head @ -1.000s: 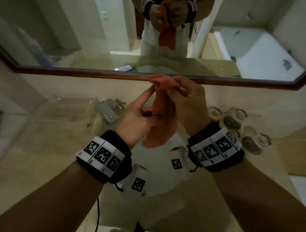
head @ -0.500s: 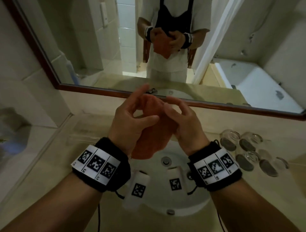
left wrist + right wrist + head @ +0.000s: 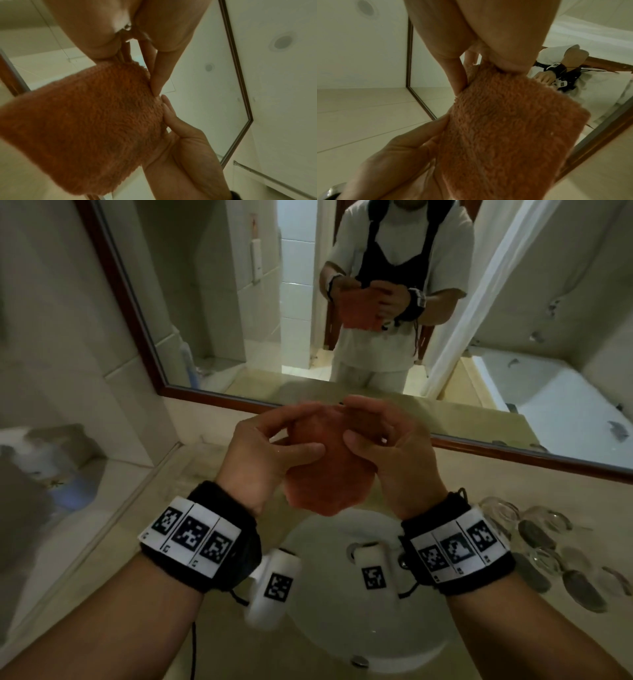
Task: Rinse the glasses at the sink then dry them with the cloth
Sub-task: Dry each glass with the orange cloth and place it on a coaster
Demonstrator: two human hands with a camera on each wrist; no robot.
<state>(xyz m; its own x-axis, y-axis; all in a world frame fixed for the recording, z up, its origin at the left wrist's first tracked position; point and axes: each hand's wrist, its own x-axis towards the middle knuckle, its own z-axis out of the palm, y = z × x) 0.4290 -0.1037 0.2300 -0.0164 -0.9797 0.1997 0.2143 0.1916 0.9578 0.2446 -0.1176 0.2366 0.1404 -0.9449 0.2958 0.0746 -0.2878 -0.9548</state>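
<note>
Orange fleecy cloth sits pinched between both hands, held up over the white sink basin. Left hand: thumb pressed flat on the near face of the cloth, index and other fingers curled round behind its top edge. Right hand: the same mirrored, thumb on the near face, fingers bent over the top. Both sets of fingers clamp the cloth at its upper part; the fingertips of the two hands almost meet above it. In the wrist views the pile of the cloth fills the frame, with the opposite hand's fingers lying along its side edge.

The cloth hangs down from the grip, long axis roughly vertical, lower edge free above the basin.

Glasses lie in a cluster on the counter, to the right of the basin, well apart from the cloth. No glass is in either hand. They lie rightward and lower from the fingers, so the right hand is the nearer. Judgement: reaching one likely means the right hand letting go while the left keeps the cloth.
</note>
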